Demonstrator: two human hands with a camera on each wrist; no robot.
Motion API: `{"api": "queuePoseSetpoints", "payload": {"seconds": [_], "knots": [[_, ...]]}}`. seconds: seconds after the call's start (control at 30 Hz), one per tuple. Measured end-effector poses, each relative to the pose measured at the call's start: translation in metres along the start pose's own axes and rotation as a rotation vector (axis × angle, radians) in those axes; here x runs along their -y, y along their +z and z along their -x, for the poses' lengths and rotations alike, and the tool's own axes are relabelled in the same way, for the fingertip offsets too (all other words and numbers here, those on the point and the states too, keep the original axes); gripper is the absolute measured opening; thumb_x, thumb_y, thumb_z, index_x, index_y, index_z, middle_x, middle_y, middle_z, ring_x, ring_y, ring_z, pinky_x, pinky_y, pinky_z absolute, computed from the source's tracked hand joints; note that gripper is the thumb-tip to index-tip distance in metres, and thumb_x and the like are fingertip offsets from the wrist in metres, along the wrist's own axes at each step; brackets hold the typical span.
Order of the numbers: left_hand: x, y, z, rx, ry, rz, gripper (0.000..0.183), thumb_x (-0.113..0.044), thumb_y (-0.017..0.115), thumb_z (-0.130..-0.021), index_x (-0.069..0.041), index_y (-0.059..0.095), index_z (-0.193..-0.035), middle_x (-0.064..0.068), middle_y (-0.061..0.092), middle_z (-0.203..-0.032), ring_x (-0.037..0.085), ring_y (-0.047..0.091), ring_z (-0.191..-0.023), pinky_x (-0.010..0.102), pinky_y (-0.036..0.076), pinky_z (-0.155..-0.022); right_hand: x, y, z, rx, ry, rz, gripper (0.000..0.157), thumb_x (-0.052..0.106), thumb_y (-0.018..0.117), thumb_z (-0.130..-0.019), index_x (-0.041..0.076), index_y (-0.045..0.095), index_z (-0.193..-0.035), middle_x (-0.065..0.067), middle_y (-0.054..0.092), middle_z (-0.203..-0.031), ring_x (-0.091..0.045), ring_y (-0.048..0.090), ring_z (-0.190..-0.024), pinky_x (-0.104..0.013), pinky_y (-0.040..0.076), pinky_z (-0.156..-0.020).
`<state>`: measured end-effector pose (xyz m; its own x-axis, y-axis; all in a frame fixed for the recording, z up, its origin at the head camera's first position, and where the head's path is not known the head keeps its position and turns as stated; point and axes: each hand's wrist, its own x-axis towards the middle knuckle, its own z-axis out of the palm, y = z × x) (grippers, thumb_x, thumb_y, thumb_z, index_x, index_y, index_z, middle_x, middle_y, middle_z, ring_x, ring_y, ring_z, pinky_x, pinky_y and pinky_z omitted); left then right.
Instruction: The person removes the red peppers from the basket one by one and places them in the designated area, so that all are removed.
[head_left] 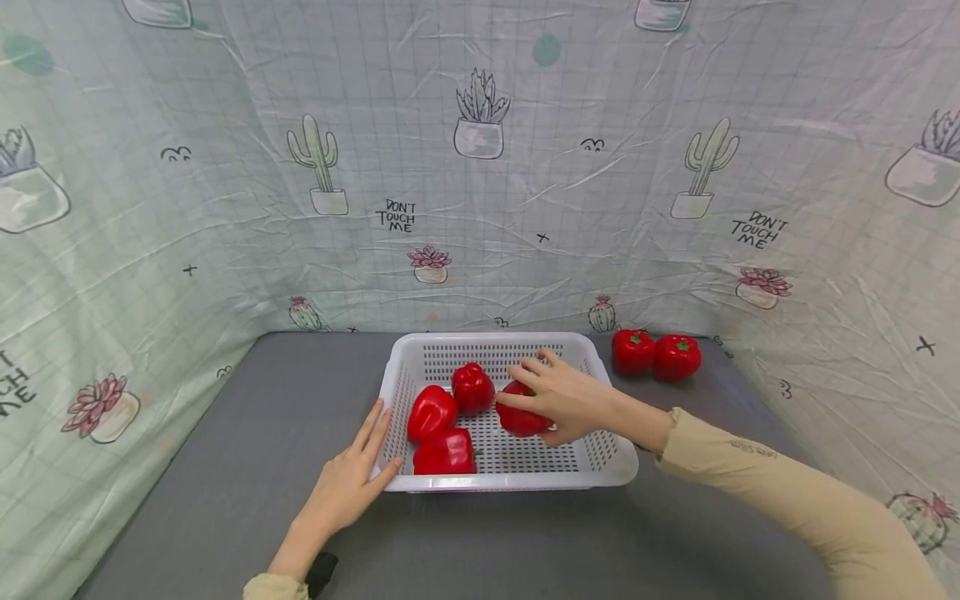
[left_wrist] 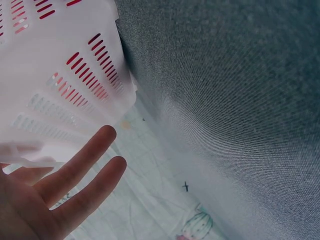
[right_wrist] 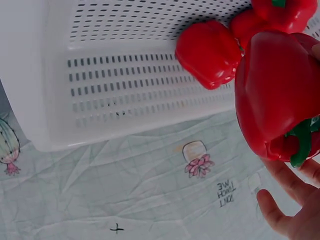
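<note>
My right hand [head_left: 567, 402] grips a red bell pepper [head_left: 517, 422] over the right half of a white perforated plastic basket [head_left: 517, 482]. In the right wrist view that bell pepper [right_wrist: 280, 90] shows its green stem, with fingers beneath and beside it. My left hand [head_left: 341, 487] rests on the basket's left rim, near the front corner, its fingers fairly straight. Three more red bell peppers lie inside on the left: one at the front [head_left: 444, 454], one behind it [head_left: 432, 414] and one nearer the middle [head_left: 472, 388].
Two red bell peppers, a left one [head_left: 632, 353] and a right one [head_left: 677, 360], sit side by side on the grey table [head_left: 315, 383] beyond the basket's back right corner. A hanging cloth [head_left: 360, 275] printed with potted plants encloses the back and sides.
</note>
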<state>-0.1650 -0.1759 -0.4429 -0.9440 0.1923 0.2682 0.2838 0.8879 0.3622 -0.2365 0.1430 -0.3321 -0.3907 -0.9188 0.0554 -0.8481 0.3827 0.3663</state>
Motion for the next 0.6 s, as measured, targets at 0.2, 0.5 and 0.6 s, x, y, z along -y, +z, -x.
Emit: {"api": "queuePoseSetpoints", "payload": {"seconds": [0.2,0.5,0.6], "knots": [[0.000,0.000,-0.001,-0.007,0.004,0.001,0.070,-0.038,0.056,-0.082,-0.015,0.026,-0.141,0.005,0.021,-0.149,0.030,0.059,-0.101,0.042,0.052,-0.065,0.000,0.002,0.008,-0.046,0.034,-0.030,0.078,0.042,0.076,-0.058,0.024,0.044,-0.128,-0.006,0.048,-0.118,-0.022,0.043,-0.108,-0.046,0.040,-0.086],[0.000,0.002,-0.001,0.000,-0.004,-0.001,0.071,-0.037,0.057,-0.082,-0.015,0.026,-0.141,0.004,0.020,-0.149,0.030,0.059,-0.103,0.042,0.052,-0.066,-0.005,0.010,0.021,-0.148,0.091,-0.010,0.079,0.040,0.077,-0.057,0.023,0.046,-0.127,-0.007,0.048,-0.118,-0.023,0.042,-0.105,-0.045,0.039,-0.082],[0.000,0.001,-0.001,-0.001,-0.003,-0.003,0.071,-0.038,0.057,-0.082,-0.015,0.026,-0.141,0.004,0.020,-0.149,0.030,0.059,-0.102,0.043,0.052,-0.066,-0.007,0.012,0.026,-0.169,0.128,-0.028,0.077,0.040,0.077,-0.056,0.023,0.047,-0.125,-0.008,0.049,-0.119,-0.023,0.042,-0.106,-0.045,0.039,-0.081]]}}
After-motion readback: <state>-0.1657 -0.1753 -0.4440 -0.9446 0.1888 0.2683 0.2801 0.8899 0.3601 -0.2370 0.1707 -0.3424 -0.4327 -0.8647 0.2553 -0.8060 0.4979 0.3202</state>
